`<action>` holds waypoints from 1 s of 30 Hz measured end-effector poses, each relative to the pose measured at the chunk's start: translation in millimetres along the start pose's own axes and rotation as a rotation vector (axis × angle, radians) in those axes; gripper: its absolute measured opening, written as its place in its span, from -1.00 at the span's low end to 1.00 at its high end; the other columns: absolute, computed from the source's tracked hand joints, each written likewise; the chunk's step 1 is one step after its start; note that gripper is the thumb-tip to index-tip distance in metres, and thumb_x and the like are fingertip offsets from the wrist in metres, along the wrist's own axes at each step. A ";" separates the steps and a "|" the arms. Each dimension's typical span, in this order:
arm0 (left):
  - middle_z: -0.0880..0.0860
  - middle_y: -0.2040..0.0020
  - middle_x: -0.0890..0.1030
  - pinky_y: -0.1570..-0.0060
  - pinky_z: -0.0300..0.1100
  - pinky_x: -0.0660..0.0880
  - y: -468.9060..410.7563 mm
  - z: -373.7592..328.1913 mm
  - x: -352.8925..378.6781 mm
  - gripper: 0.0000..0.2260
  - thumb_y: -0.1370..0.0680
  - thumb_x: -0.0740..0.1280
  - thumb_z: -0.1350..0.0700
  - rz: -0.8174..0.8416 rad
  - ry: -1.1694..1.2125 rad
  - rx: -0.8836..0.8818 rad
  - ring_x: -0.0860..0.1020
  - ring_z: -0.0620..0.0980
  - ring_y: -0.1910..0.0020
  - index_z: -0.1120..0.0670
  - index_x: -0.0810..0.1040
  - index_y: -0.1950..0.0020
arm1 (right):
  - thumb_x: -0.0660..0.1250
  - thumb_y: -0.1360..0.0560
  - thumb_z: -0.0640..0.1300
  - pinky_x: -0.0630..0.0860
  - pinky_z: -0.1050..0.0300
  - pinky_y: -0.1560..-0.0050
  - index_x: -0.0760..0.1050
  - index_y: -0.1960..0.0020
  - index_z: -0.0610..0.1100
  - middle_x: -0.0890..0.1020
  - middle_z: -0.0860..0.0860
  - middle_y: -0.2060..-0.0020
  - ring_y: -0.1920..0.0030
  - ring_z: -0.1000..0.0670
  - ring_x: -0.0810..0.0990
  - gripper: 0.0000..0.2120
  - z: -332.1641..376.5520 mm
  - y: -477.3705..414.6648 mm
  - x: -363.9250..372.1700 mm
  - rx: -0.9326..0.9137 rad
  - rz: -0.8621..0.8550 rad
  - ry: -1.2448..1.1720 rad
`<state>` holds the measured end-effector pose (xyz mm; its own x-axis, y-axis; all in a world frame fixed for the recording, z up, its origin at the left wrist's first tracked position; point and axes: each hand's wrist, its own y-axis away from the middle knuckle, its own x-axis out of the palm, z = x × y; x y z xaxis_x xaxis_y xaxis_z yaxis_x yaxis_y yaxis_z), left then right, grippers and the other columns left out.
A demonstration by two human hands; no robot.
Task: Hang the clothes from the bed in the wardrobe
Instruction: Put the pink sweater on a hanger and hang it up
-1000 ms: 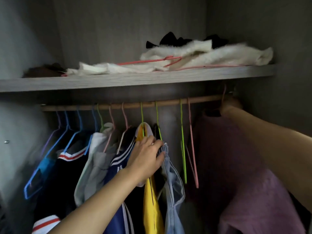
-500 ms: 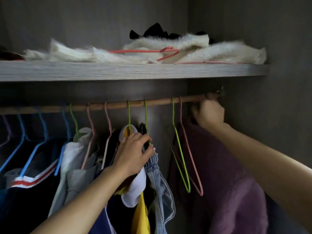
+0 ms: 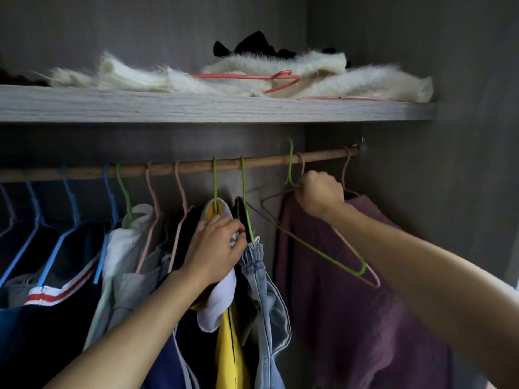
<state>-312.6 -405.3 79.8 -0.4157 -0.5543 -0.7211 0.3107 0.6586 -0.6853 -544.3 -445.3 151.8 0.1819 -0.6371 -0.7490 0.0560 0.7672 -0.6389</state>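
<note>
While I watch through the head camera, both hands are raised inside the wardrobe (image 3: 140,37), just under its grey shelf (image 3: 196,106). I see the right hand (image 3: 323,196) clenched around the necks of 2 empty wire hangers, a green hanger (image 3: 323,252) and a pink hanger (image 3: 372,279). Their bodies slant down to the right across the front of the purple sweater (image 3: 351,304). The green hanger's hook rises above the wooden rod (image 3: 252,161), and the pink hanger's hook sits at the rod just beside it. The purple sweater hangs at the far right end of the rod on a pink hook (image 3: 346,169), near the side wall and directly behind the right hand. The left hand (image 3: 216,248) has its fingers curled into the white collar (image 3: 222,299) of a yellow garment (image 3: 230,352), which hangs from a green hook (image 3: 214,186). A denim piece (image 3: 266,290) touches that garment on its right side. Further left along the rod I see a white and grey top (image 3: 123,248), then a navy garment (image 3: 56,318) with a red and white stripe, hung on blue hangers (image 3: 70,211). On the shelf lies a white furry cloth (image 3: 365,82) with a red hanger (image 3: 247,77) resting on it and a black item (image 3: 252,44) behind.
</note>
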 end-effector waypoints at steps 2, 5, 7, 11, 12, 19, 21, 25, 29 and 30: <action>-0.02 -0.02 0.60 -0.03 -0.06 0.32 0.8 -3.3 -3.8 -0.54 -0.47 0.01 -0.17 0.018 -0.005 -0.014 0.51 0.01 -0.10 0.04 0.57 -0.08 | 0.24 -0.49 -0.01 0.50 -0.05 0.00 0.56 -0.14 -0.14 0.61 -0.21 -0.07 -0.10 -0.29 0.57 -0.69 -2.1 1.0 -18.3 -0.001 -0.030 -0.045; 0.02 -0.06 0.60 -0.04 -0.01 0.32 3.9 -13.8 -11.0 -0.61 -0.47 0.12 -0.13 0.019 -0.061 -0.040 0.50 0.07 -0.13 0.03 0.56 -0.12 | 0.24 -0.49 0.05 0.47 -0.02 0.05 0.57 -0.10 -0.08 0.61 -0.17 -0.06 -0.08 -0.27 0.57 -0.70 -12.4 16.2 -39.7 -0.002 -0.020 -0.071; 0.04 -0.03 0.59 -0.05 0.01 0.32 5.2 -27.0 -16.1 -0.63 -0.45 0.14 -0.11 0.001 -0.118 -0.040 0.50 0.11 -0.12 0.03 0.57 -0.09 | 0.26 -0.50 0.09 0.41 0.04 0.13 0.60 -0.02 0.00 0.63 -0.11 -0.02 -0.05 -0.24 0.58 -0.76 -26.0 35.4 -52.0 -0.008 0.002 -0.085; 0.04 0.10 0.61 -0.05 0.03 0.36 9.8 -69.8 -23.4 -0.70 -0.42 0.18 -0.09 -0.108 -0.103 0.001 0.54 0.15 -0.01 0.03 0.60 0.04 | 0.30 -0.49 0.17 0.45 0.08 0.16 0.61 0.00 0.10 0.67 0.02 0.09 0.01 -0.14 0.60 -0.79 -65.8 91.3 -81.3 -0.014 0.018 -0.111; 0.02 0.13 0.61 -0.02 0.03 0.38 13.7 -84.3 -23.7 -0.70 -0.42 0.16 -0.09 -0.123 -0.083 0.020 0.55 0.14 0.03 0.03 0.59 0.08 | 0.29 -0.49 0.17 0.46 0.08 0.14 0.60 -0.03 0.12 0.68 0.05 0.09 0.00 -0.12 0.60 -0.79 -78.2 107.8 -90.6 -0.013 0.010 -0.104; -0.07 0.31 0.53 0.26 -0.11 0.45 73.6 -204.6 4.5 -0.79 -0.41 0.20 -0.07 -0.133 0.208 0.038 0.54 0.05 0.23 0.02 0.55 0.20 | 0.30 -0.47 0.15 0.56 0.04 0.12 0.57 0.02 0.15 0.61 0.07 0.28 0.17 -0.07 0.61 -0.84 -186.1 231.1 -160.8 0.089 0.070 -0.170; -0.07 0.33 0.53 0.31 -0.12 0.45 95.8 -246.0 20.0 -0.80 -0.40 0.22 -0.07 -0.079 0.259 0.030 0.54 0.05 0.29 0.01 0.54 0.23 | 0.32 -0.51 0.10 0.51 0.11 0.19 0.61 0.05 0.11 0.59 0.06 0.34 0.27 -0.02 0.56 -0.88 -221.3 275.6 -188.5 0.159 0.091 -0.121; -0.08 0.39 0.53 0.33 -0.14 0.43 128.6 -335.3 49.2 -0.85 -0.46 0.32 -0.01 0.107 0.322 0.066 0.56 0.08 0.32 0.01 0.53 0.27 | 0.36 -0.49 0.11 0.47 0.12 0.17 0.64 0.07 0.10 0.61 0.08 0.31 0.19 0.00 0.58 -0.88 -291.5 360.6 -239.3 0.309 0.094 -0.052; -0.02 0.36 0.58 0.31 -0.13 0.36 144.6 -425.7 74.4 -0.79 -0.50 0.32 -0.01 0.237 0.350 0.128 0.57 0.14 0.24 0.05 0.49 0.29 | 0.37 -0.49 0.08 0.48 0.07 0.14 0.65 0.06 0.02 0.68 -0.01 0.16 0.10 -0.08 0.61 -0.84 -358.2 428.8 -286.1 0.435 0.123 0.060; 0.00 0.33 0.60 0.29 -0.12 0.38 146.6 -446.3 82.4 -0.79 -0.50 0.31 -0.01 0.261 0.361 0.151 0.57 0.15 0.22 0.05 0.50 0.29 | 0.37 -0.49 0.07 0.49 0.06 0.14 0.65 0.07 0.01 0.68 -0.02 0.17 0.10 -0.09 0.62 -0.84 -374.6 444.5 -296.1 0.471 0.120 0.077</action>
<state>-682.8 -127.3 -34.7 -0.5696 -0.1493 -0.8083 0.5544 0.6563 -0.5119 -941.1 56.5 23.9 0.1425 -0.5323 -0.8345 0.4802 0.7744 -0.4120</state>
